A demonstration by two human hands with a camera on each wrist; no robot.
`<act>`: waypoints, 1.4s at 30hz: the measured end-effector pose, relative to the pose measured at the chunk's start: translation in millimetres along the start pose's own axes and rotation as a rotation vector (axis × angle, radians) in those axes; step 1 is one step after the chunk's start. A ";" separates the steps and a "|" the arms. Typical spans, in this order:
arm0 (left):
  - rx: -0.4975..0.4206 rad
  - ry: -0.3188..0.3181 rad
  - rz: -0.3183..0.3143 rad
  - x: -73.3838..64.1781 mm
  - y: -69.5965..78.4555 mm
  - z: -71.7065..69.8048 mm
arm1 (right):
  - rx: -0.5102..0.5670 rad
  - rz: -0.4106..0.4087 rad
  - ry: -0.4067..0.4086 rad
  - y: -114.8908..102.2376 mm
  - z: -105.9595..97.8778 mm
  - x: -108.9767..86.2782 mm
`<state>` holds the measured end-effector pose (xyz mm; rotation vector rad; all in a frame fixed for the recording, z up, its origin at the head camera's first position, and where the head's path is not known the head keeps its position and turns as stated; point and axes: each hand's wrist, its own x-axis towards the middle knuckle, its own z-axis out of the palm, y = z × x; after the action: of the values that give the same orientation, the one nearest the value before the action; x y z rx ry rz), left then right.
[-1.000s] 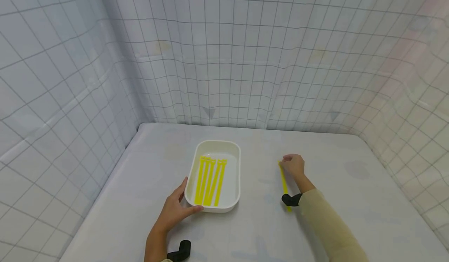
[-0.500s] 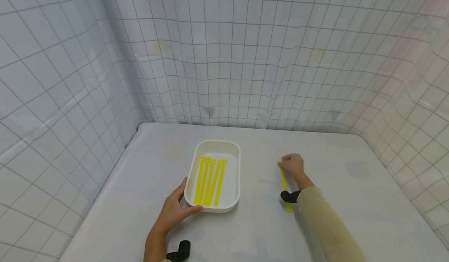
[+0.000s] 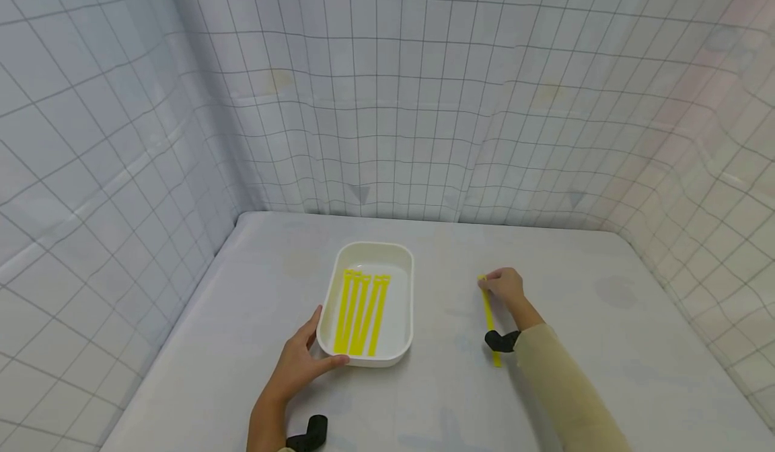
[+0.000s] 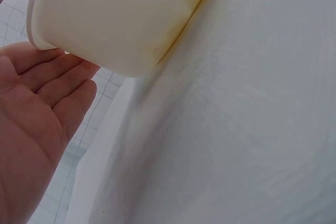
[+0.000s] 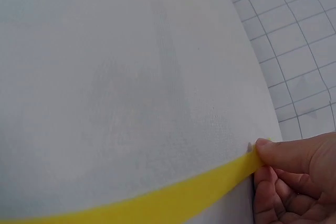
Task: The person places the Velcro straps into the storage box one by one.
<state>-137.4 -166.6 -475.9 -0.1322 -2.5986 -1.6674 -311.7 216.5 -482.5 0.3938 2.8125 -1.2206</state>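
A white tray stands on the table, and several flat yellow straps, each with a wider far end, lie side by side in it. My left hand rests around the tray's near left corner. Its thumb lies along the near rim; in the left wrist view, its nearly straight fingers reach along the wall. To the right, my right hand pinches the far end of another yellow strap between thumb and fingers. This strap extends from the pinch in the right wrist view.
A white cloth covers the table. White grid-patterned curtains hang at the back and on both sides. Each wrist carries a black mount, and the right one hides part of the strap under it.
Both hands stay almost where they were. The near end of the right-hand strap has shifted very slightly to the left. The tray and its straps look unchanged.
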 end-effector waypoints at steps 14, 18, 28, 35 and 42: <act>-0.008 -0.009 0.014 2.4 -6.5 0.5 | 0.167 0.062 0.012 12.4 -2.7 -2.7; -0.006 -0.012 0.009 3.7 -12.6 0.3 | 0.243 0.116 0.021 16.7 -3.2 -5.1; -0.005 -0.008 0.020 4.8 -14.5 -0.8 | 0.306 0.077 -0.024 19.6 -9.7 -9.8; -0.009 -0.006 0.021 4.4 -13.7 -0.1 | 0.417 0.042 -0.004 17.5 -25.0 -19.1; -0.007 -0.006 0.018 4.5 -14.2 -0.6 | 0.449 0.024 -0.037 15.8 -34.8 -23.9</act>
<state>-143.3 -172.8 -488.1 -0.1607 -2.5887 -1.6729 -282.7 247.0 -466.4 0.4140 2.4751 -1.8314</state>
